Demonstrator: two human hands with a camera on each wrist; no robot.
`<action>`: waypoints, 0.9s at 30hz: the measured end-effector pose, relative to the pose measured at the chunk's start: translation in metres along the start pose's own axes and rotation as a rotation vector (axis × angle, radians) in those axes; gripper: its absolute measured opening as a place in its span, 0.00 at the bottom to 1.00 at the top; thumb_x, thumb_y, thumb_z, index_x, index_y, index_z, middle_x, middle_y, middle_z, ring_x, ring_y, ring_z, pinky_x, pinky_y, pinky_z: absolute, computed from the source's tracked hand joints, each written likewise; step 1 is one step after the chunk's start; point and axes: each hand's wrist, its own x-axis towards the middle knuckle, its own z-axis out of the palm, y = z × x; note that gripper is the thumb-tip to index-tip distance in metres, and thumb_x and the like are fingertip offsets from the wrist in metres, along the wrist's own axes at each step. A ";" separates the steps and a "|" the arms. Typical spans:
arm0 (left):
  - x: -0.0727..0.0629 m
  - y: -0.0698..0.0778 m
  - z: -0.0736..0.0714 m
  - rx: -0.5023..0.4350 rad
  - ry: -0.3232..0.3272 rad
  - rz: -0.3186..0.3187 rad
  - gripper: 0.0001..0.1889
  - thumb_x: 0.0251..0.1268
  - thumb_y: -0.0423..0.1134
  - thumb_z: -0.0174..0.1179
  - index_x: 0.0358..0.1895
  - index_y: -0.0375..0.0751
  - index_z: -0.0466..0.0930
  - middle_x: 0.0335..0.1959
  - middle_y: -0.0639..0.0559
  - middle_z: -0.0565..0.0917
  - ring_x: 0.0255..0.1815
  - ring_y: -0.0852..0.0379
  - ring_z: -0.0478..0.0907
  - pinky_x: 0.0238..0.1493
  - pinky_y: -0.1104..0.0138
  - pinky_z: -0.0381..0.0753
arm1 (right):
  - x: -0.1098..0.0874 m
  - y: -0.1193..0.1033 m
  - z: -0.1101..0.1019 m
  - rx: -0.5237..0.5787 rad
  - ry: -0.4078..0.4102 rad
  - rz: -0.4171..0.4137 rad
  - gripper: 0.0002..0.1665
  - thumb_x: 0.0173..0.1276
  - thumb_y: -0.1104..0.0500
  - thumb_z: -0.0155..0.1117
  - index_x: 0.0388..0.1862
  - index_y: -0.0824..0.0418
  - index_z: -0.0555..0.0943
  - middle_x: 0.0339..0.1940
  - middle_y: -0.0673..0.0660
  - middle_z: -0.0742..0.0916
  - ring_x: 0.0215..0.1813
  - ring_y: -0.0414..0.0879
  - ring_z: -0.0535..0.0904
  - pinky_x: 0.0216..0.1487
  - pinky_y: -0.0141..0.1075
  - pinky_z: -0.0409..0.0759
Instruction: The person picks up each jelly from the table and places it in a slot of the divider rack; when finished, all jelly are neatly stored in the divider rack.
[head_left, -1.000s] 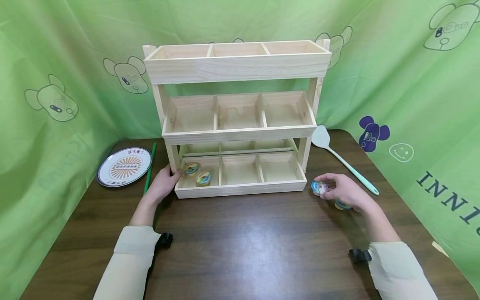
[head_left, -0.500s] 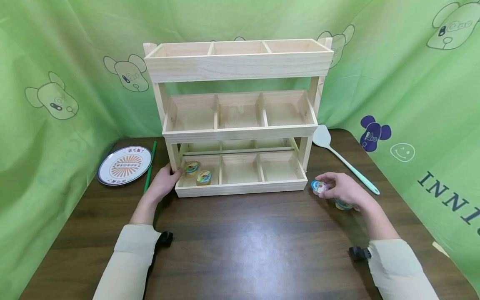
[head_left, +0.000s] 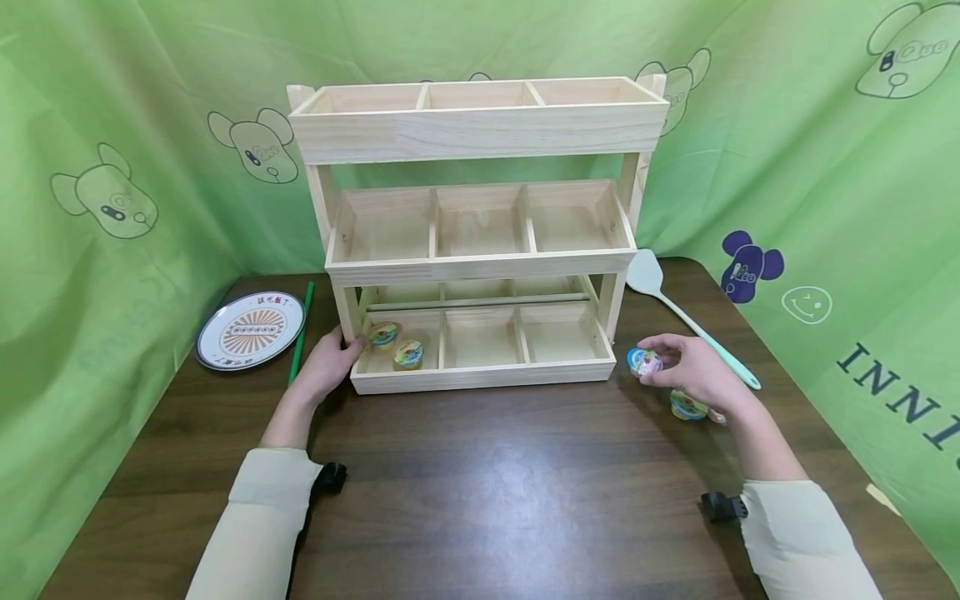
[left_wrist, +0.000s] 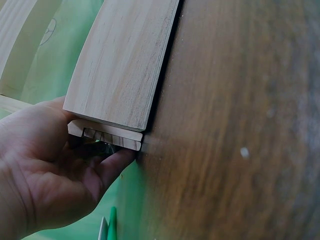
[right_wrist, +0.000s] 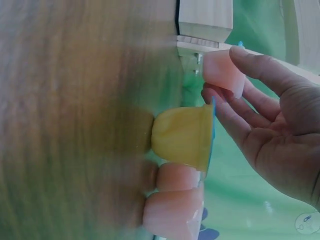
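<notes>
One pink jelly cup [right_wrist: 220, 72] pinched in right hand [head_left: 690, 368], near the wooden rack [head_left: 480, 267]; left hand [head_left: 327, 363] grips the rack's left end.

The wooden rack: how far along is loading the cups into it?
Apparently done: two yellow cups sit in the bottom tier's left compartment. In hand: the right hand pinches a pink cup, while the left hand holds the lower left end of the rack. Seemingly remaining: one yellow cup and two pink cups on the table.
</notes>
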 end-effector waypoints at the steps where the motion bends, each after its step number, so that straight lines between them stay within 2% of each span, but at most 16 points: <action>1: 0.000 0.000 0.000 0.000 0.001 0.001 0.34 0.81 0.46 0.46 0.77 0.24 0.52 0.71 0.25 0.66 0.72 0.35 0.64 0.70 0.44 0.63 | 0.000 -0.001 0.000 0.001 0.009 -0.002 0.33 0.58 0.62 0.79 0.61 0.71 0.79 0.45 0.63 0.88 0.46 0.50 0.82 0.41 0.29 0.78; 7: 0.000 0.001 0.000 -0.001 0.002 0.002 0.34 0.81 0.46 0.46 0.77 0.25 0.53 0.71 0.25 0.66 0.72 0.35 0.64 0.70 0.44 0.63 | -0.002 -0.008 -0.004 -0.021 0.043 -0.013 0.32 0.59 0.60 0.79 0.61 0.69 0.80 0.44 0.62 0.88 0.44 0.47 0.83 0.42 0.29 0.77; 15: -0.002 0.003 0.001 -0.004 0.000 -0.002 0.34 0.81 0.46 0.46 0.77 0.24 0.52 0.71 0.25 0.66 0.72 0.35 0.65 0.70 0.45 0.64 | -0.001 -0.019 -0.006 -0.041 0.037 -0.031 0.33 0.60 0.53 0.79 0.62 0.66 0.80 0.47 0.62 0.88 0.48 0.51 0.84 0.44 0.30 0.77; 27: -0.002 0.003 0.001 -0.007 0.000 0.007 0.34 0.81 0.46 0.47 0.76 0.24 0.53 0.70 0.25 0.66 0.71 0.34 0.65 0.69 0.44 0.64 | 0.011 -0.035 0.003 0.006 0.019 -0.078 0.33 0.60 0.55 0.79 0.61 0.69 0.80 0.48 0.63 0.88 0.50 0.54 0.84 0.46 0.27 0.77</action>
